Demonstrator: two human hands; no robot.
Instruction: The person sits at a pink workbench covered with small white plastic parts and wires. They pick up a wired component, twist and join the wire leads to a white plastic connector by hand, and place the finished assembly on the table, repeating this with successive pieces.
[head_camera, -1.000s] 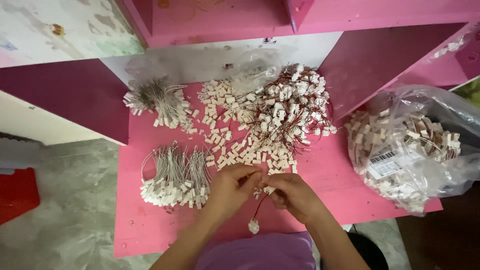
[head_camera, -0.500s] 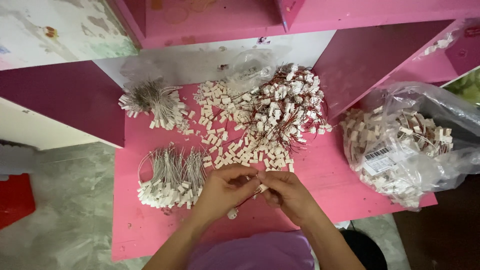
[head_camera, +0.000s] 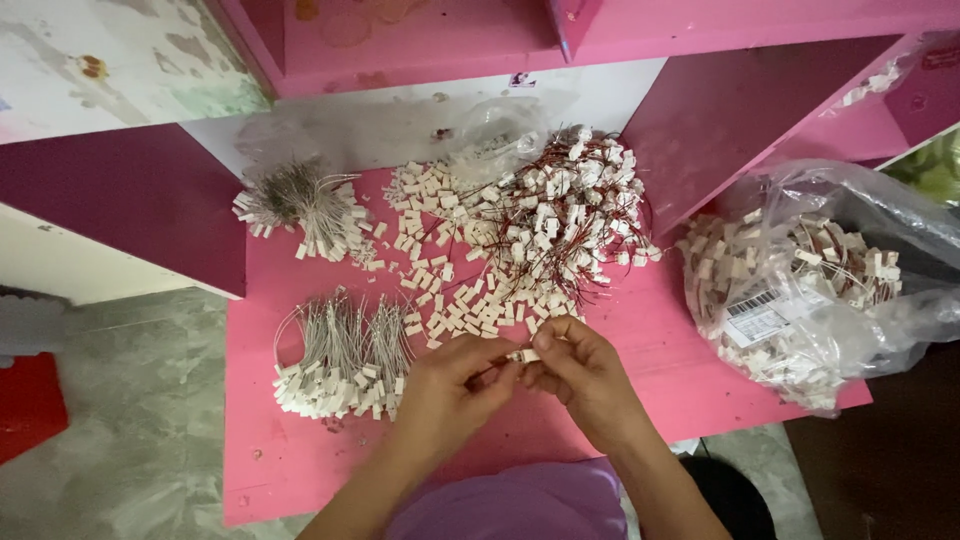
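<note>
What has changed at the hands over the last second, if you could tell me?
Both hands rose from the table's near edge toward the loose pile of white connectors. A second ago a wired piece dangled below them; now the left hand and right hand pinch only a small white connector between the fingertips. The wire bundles, piles and clear bag stayed put.

Left hand (head_camera: 450, 385) and right hand (head_camera: 585, 370) pinch one white connector (head_camera: 528, 355) over the pink table (head_camera: 680, 370), beside loose connectors (head_camera: 470, 300).
</note>
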